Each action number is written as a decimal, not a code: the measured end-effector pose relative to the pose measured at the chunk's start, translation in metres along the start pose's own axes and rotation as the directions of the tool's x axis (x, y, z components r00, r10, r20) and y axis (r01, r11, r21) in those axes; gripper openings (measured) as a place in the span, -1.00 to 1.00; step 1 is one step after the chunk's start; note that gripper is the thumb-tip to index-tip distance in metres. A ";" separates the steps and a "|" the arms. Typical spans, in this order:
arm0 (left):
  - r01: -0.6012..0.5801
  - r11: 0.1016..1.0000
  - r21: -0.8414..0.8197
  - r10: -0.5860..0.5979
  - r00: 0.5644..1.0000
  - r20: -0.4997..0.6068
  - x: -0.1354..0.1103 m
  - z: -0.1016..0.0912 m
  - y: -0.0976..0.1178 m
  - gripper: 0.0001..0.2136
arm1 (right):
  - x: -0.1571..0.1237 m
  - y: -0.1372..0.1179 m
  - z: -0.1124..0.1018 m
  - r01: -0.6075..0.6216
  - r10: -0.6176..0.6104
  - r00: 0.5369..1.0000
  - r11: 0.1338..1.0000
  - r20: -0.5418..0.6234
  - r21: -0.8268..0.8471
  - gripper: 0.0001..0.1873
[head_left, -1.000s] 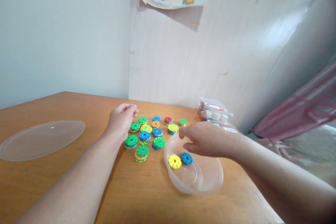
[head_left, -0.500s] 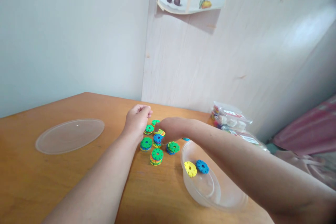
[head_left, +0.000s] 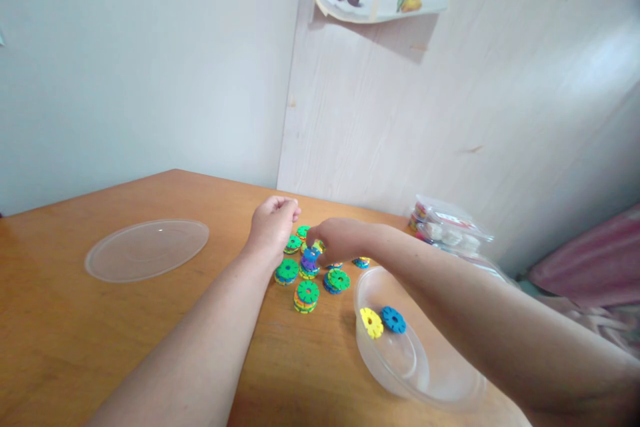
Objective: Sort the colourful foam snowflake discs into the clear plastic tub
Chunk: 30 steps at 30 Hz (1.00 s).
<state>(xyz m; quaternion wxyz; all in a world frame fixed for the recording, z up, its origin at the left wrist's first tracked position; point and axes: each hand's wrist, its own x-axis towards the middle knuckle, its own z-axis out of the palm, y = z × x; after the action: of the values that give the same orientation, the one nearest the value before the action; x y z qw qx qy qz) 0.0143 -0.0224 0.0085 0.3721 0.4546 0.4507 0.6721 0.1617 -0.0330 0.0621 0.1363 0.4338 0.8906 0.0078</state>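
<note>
Several small stacks of notched plastic discs stand on the wooden table (head_left: pixel 165 347). My right hand (head_left: pixel 340 240) reaches over them, its thumb and fingers pinching a blue notched disc (head_left: pixel 311 253) at the top of a middle stack. Whether that disc rests on the stack or is just above it, I cannot tell. Beside the stacks, my left hand (head_left: pixel 273 223) is closed with its fingers curled; anything inside is hidden. Closest to me is a green-topped stack (head_left: pixel 307 295); another green-topped stack (head_left: pixel 287 270) sits near my left wrist.
A clear plastic tub (head_left: pixel 367 353) under my right forearm holds a yellow disc (head_left: pixel 372 323) and a blue disc (head_left: pixel 393 319). Its clear lid (head_left: pixel 147 250) lies flat at the left. Clear packages (head_left: pixel 450 227) are piled at the back right, near the wall.
The view has shifted, so things appear slightly farther right. At the middle stack, my right fingers now pinch a blue disc. My left hand stays closed in about the same place.
</note>
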 end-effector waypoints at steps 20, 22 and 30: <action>0.022 0.999 0.030 -0.023 0.999 0.025 -0.002 0.006 0.002 -0.85 | -0.155 0.006 0.036 -0.271 0.268 0.952 0.962 0.150 0.004 -0.59; 0.024 0.999 0.037 -0.025 0.999 0.028 -0.003 0.006 0.002 -0.85 | -0.155 0.008 0.040 -0.268 0.266 0.955 0.963 0.133 -0.001 -0.58; 0.010 0.998 0.065 -0.012 0.999 0.031 -0.002 0.005 -0.002 -0.83 | -0.158 -0.014 0.031 -0.208 0.196 0.942 0.978 0.274 0.016 -0.73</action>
<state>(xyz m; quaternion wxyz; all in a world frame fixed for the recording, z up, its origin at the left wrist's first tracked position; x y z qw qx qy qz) 0.0200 -0.0222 0.0075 0.3679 0.4743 0.4691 0.6478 0.2506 -0.1672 0.0679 0.2454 0.5229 0.8143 -0.0574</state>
